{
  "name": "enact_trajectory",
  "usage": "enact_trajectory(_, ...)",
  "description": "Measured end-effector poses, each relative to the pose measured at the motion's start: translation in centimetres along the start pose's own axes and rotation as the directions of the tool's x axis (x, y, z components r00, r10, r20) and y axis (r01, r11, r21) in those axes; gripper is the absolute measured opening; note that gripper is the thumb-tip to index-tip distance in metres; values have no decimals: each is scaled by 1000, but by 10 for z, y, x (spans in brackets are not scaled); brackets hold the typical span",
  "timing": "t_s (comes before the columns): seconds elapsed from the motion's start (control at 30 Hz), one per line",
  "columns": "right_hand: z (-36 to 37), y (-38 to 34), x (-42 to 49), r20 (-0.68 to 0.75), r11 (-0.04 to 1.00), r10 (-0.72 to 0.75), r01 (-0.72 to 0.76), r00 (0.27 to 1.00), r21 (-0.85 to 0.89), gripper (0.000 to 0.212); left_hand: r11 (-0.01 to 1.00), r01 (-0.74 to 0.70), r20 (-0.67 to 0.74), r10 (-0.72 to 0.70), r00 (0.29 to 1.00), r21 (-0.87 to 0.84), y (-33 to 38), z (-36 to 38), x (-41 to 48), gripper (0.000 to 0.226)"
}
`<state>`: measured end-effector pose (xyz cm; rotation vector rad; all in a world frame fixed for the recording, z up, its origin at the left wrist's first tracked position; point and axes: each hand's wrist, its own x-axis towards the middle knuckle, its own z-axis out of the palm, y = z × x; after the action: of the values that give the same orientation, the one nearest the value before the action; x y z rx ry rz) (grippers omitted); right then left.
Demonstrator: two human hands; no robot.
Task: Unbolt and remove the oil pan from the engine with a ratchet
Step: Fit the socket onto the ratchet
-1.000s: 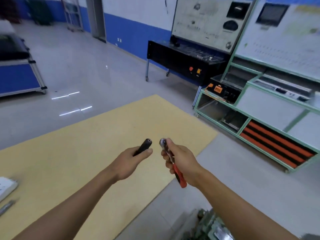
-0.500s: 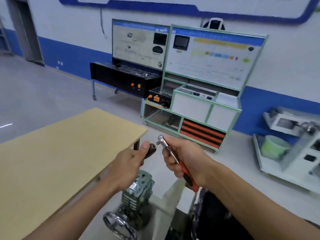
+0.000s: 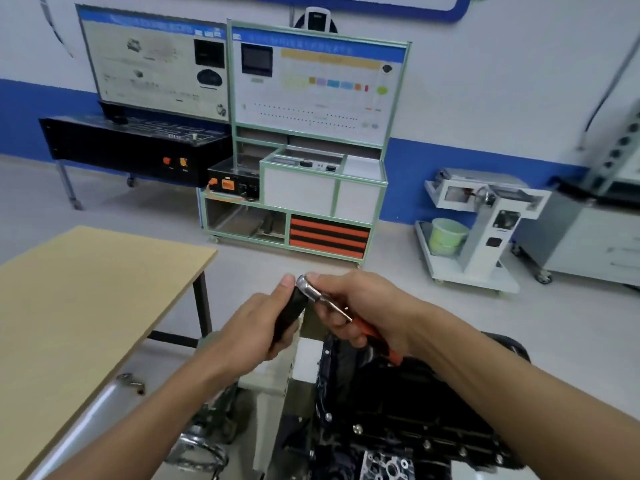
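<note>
Two hands meet in mid-air above the engine. Left hand (image 3: 249, 327): fingers curled round a black cylindrical piece (image 3: 291, 313), thumb extended along it toward the top; the piece stands nearly upright, tilted slightly right. Right hand (image 3: 360, 306): fingers closed round the shaft of the ratchet (image 3: 329, 301), whose chrome head points up and to the left and touches the upper end of the black piece, while its orange grip emerges below the palm toward the lower right. Both forearms enter from the bottom edge. Oil pan (image 3: 398, 403): black, directly beneath the hands on the engine (image 3: 388, 462), with bright bolt heads (image 3: 357, 428) seated along its flange. Tan surface (image 3: 86, 289): to the left. Against the far wall, two instruction panels (image 3: 318, 81) carry headings and diagrams; their lettering is too blurred to read, and any marking on the ratchet is too small to make out.
</note>
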<state>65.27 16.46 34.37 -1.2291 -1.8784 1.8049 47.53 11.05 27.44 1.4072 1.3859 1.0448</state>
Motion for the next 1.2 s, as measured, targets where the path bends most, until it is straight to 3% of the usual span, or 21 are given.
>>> enact_trajectory(0.13, -6, -1, -9, 2, 991, -57, 57, 998, -125, 50, 989, 16, 217, 17, 976, -149, 6, 2, 3, 79)
enact_trajectory(0.23, -12, 1, -17, -1, 973, -93, 90, 996, -214, 53, 968, 86, 422, 22, 907, -236, 13, 6, 8, 91)
enact_trajectory(0.3, -13, 5, -21, -24, 966, -114, 105, 993, -236, 55, 935, 154, 485, 22, 875, -320, 19, 13, 13, 90)
enact_trajectory(0.4, -13, 11, -27, -87, 955, -155, 127, 984, -268, 59, 906, 174, 390, -11, 921, -386, 24, 32, 19, 81)
enact_trajectory(0.47, -12, 16, -31, -167, 950, -163, 109, 972, -294, 58, 941, 59, 201, 9, 980, -332, 19, 50, 24, 76)
enact_trajectory(0.57, -8, 27, -38, -279, 981, -83, 30, 957, -189, 46, 976, -85, -32, 80, 996, -201, 7, 74, 25, 73)
enact_trajectory(0.67, 2, 41, -43, -279, 997, 74, -68, 957, 34, 30, 946, -135, -57, 124, 991, -293, -7, 92, 22, 64)
enact_trajectory(0.77, 9, 55, -45, -311, 990, 100, -65, 945, 122, 25, 913, -123, 7, 137, 991, -388, -18, 104, 23, 60)
enact_trajectory(0.9, 10, 68, -48, -352, 999, -9, -7, 936, -43, 29, 907, -193, -21, 199, 980, -374, -36, 113, 24, 67)
enact_trajectory(1.07, 8, 75, -46, -318, 949, -106, 0, 942, -316, 29, 846, -238, -84, 226, 971, -476, -57, 124, 24, 56)
enact_trajectory(1.2, 8, 82, -43, -310, 891, -191, 32, 931, -454, 27, 858, -253, -114, 226, 968, -447, -67, 125, 26, 51)
